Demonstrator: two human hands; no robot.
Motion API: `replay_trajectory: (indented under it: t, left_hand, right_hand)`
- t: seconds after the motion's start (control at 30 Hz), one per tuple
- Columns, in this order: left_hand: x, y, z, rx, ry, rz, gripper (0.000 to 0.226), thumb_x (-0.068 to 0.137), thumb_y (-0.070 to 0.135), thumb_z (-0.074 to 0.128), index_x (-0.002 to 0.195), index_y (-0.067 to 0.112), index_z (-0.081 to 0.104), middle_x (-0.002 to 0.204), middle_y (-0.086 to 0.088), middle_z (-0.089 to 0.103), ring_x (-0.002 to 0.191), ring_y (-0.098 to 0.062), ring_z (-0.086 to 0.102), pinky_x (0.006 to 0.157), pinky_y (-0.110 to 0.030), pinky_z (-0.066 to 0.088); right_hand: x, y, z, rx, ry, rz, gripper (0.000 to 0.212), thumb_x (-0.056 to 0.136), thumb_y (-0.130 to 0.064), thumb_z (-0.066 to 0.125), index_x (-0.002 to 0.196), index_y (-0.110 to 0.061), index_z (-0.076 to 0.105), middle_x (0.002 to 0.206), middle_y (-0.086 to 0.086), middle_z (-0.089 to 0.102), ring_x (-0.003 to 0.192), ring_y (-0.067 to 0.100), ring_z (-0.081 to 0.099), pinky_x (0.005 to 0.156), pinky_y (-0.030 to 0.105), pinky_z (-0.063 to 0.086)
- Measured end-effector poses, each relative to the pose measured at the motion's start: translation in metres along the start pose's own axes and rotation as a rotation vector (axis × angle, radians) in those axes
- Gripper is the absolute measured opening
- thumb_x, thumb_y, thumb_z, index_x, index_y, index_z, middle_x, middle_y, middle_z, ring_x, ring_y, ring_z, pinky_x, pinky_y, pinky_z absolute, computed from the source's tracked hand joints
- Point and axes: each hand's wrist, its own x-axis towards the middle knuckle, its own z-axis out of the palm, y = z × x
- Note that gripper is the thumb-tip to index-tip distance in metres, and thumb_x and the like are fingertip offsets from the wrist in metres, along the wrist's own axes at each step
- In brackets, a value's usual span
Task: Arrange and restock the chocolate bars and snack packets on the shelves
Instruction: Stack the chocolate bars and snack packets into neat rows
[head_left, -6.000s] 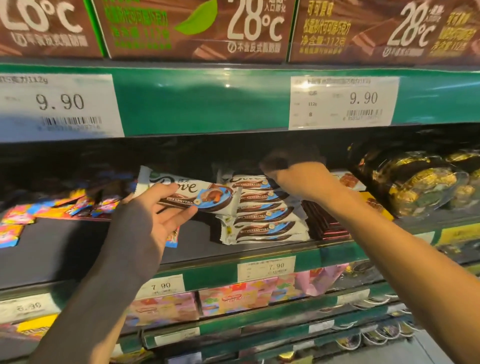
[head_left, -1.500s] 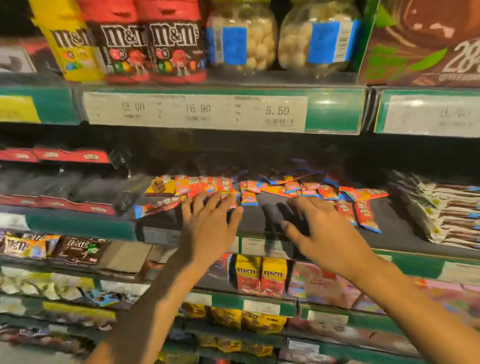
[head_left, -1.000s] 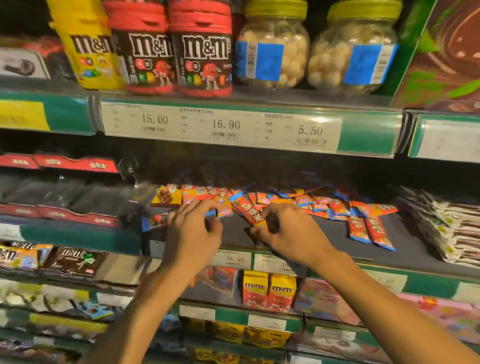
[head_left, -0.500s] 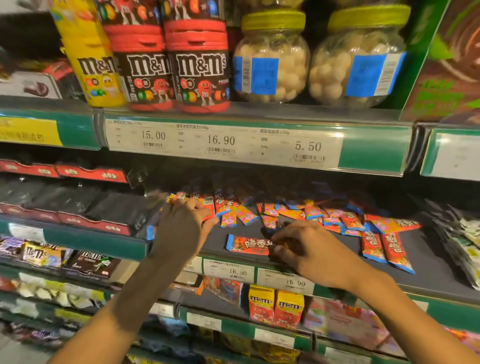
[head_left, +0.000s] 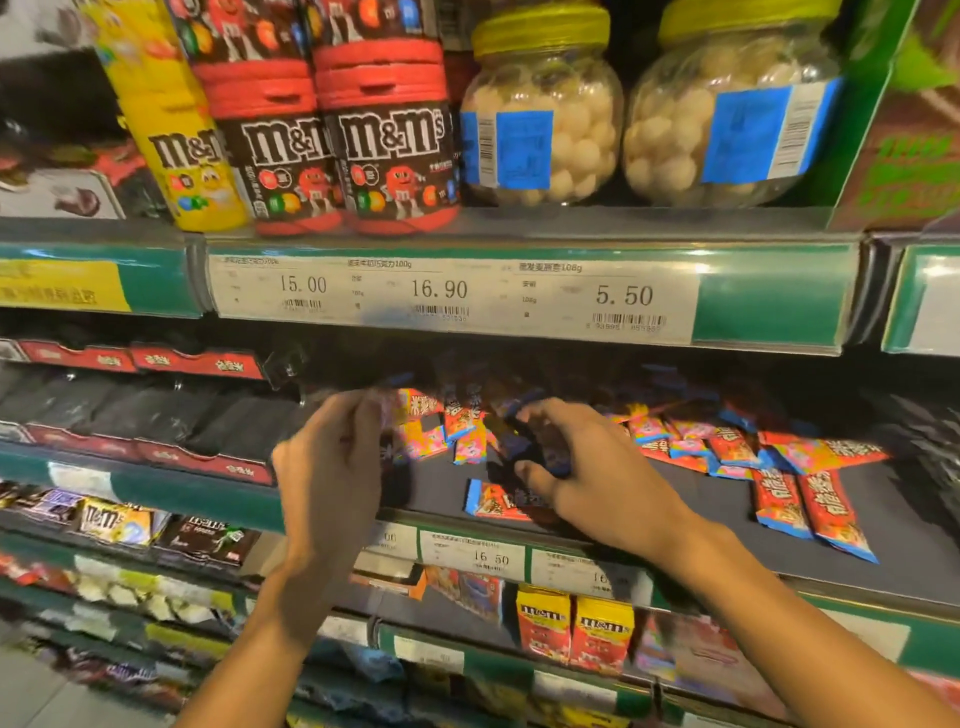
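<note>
at the centre of the frame both hands reach into the loose snack packets (head_left: 675, 441) scattered across the dark middle shelf (head_left: 883, 525). the left hand (head_left: 332, 467) is blurred, its fingers curled near the pile's left end, and whether they hold a packet i cannot tell. the right hand (head_left: 597, 478), fingers bent, pinches a dark packet (head_left: 550, 447) just above a red one (head_left: 493, 501) at the shelf's front edge.

Red-and-blue snack packets (head_left: 810, 506) on a dark grey shelf (head_left: 909, 545); green price rail (head_left: 769, 306).

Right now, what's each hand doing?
Left hand: pinching a blurred snack packet.
Right hand: fingers curled round a dark packet.
</note>
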Motion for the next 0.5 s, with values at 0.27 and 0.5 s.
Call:
replay_trajectory:
  t: [0.27, 0.5]
  left_hand:
    - [0.021, -0.006, -0.018, -0.566, -0.119, -0.450, 0.018, 0.095, 0.031, 0.061, 0.083, 0.025, 0.073, 0.078, 0.005, 0.074, 0.072, -0.015, 0.070, 0.069, -0.033, 0.054]
    - [-0.010, 0.013, 0.017, -0.977, -0.473, -0.780, 0.016, 0.098, 0.020, 0.054, 0.090, 0.011, 0.065, 0.084, -0.005, 0.076, 0.076, -0.023, 0.075, 0.067, -0.031, 0.055]
  right_hand:
    - [0.029, -0.027, 0.004, 0.393, 0.014, 0.196, 0.056, 0.082, -0.037, 0.078, 0.130, -0.017, 0.057, 0.116, 0.002, 0.068, 0.103, 0.011, 0.065, 0.087, 0.015, 0.049]
    - [0.031, -0.041, -0.001, 1.380, 0.230, 0.692, 0.008, 0.086, -0.002, 0.067, 0.090, 0.005, 0.069, 0.090, 0.018, 0.072, 0.073, 0.020, 0.069, 0.065, 0.025, 0.060]
